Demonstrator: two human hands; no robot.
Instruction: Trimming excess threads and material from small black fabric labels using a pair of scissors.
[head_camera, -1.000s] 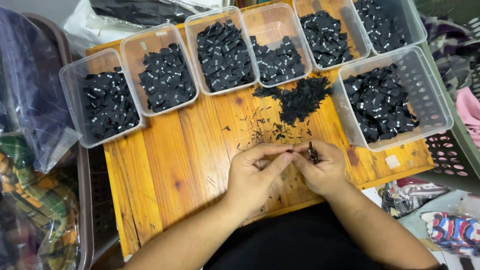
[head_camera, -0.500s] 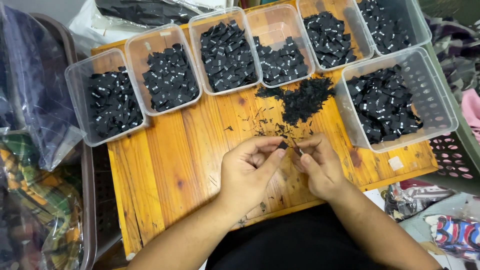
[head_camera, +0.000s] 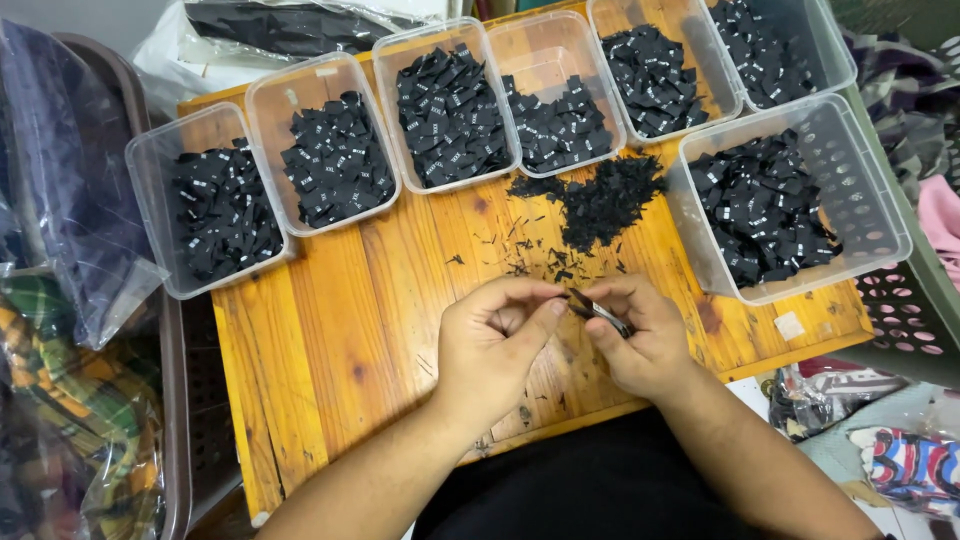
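Two hands meet over the wooden board (head_camera: 330, 330): the right hand (head_camera: 640, 340) closes on small metal snips (head_camera: 598, 310), and the left hand (head_camera: 495, 345) pinches a small black woven label at the blade tips. The step in hand appears to be trimming. Seven clear plastic tubs (head_camera: 335, 140) of black labels line the far edge; black offcuts (head_camera: 600, 200) lie between.

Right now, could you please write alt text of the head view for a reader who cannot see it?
Two bare hands meet over a wooden board: the right hand holds a small metal tool against a small dark piece pinched by the left hand. Behind them lie a loose pile of black labels and clear plastic tubs holding more.
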